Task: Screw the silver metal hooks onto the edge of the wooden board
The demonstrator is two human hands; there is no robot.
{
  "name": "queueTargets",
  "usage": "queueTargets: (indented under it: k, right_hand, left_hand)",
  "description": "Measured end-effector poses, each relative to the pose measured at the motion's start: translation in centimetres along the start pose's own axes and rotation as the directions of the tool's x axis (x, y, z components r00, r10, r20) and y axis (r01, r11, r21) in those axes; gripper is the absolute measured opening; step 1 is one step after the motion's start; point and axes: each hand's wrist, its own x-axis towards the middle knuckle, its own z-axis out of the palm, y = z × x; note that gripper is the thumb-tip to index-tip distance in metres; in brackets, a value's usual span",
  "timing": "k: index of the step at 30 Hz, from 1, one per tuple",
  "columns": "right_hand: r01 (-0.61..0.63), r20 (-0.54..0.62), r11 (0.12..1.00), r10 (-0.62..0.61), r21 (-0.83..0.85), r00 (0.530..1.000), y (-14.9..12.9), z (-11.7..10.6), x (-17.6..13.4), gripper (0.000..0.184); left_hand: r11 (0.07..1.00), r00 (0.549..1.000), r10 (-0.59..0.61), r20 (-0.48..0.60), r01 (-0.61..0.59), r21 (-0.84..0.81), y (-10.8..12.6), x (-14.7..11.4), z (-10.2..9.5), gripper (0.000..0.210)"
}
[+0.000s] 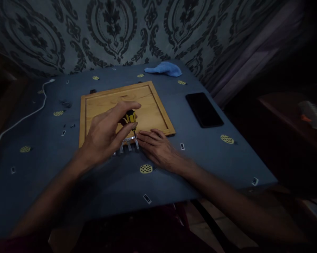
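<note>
My left hand (pixel 105 131) is closed around a short screwdriver (pixel 131 117) with a yellow and black handle. The tool stands nearly upright, its shaft pointing down at the right end of a shiny metal hook rail (pixel 129 139). Several hooks of that rail hang past the near edge of a framed wooden board (pixel 160 109). Flat on the board's near edge, just right of the screwdriver tip, rests my right hand (pixel 158 149) with its fingers stretched out. The left part of the rail is hidden behind my left hand. Any screw under the tip is too small to make out.
A black phone (pixel 204 109) lies to the right of the board. At the back is a crumpled blue cloth (pixel 165 69). Small dark screws (pixel 72 125) lie on the left of the blue tablecloth (pixel 108 200), with a white cable (pixel 23 117) beyond them.
</note>
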Motion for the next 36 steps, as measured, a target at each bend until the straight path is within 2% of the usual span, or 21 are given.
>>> queueTargets:
  k: [2,7,13,19,25,32,36]
  right_hand:
    - [-0.006,-0.003,1.0,0.006,-0.016,1.0,-0.02,0.06,0.03,0.039]
    - [-0.006,0.005,1.0,0.006,-0.02,1.0,0.0,0.09,0.02,0.039]
    - [0.012,0.013,1.0,-0.012,0.005,1.0,0.07,-0.07,-0.06,0.042]
    - [0.002,0.003,1.0,-0.002,0.006,1.0,-0.01,-0.02,0.07,0.042]
    - [-0.007,0.027,1.0,0.007,0.002,1.0,-0.03,-0.19,0.05,0.041]
    - [-0.006,0.004,1.0,0.006,-0.006,1.0,0.05,0.19,0.02,0.044]
    - [-0.002,0.026,1.0,0.002,0.003,1.0,0.02,-0.12,0.05,0.044]
  left_hand:
    - [1.0,1.0,0.016,0.003,-0.016,0.018,-0.01,0.05,0.12,0.029]
    - [0.992,0.996,0.068,-0.064,-0.061,0.107,-0.14,0.01,0.44,0.026]
    - [1.0,1.0,-0.016,0.008,0.016,-0.002,-0.2,-0.08,0.2,0.033]
    - [0.995,0.999,0.034,-0.043,-0.029,0.098,-0.29,-0.11,0.55,0.028]
    - [1.0,1.0,-0.01,-0.005,0.01,-0.004,-0.46,-0.1,0.26,0.032]
    - [0.996,0.999,0.016,-0.05,-0.011,0.092,-0.45,-0.11,0.59,0.027]
    - [0.999,0.999,-0.03,-0.013,0.03,0.02,-0.4,-0.13,0.39,0.029]
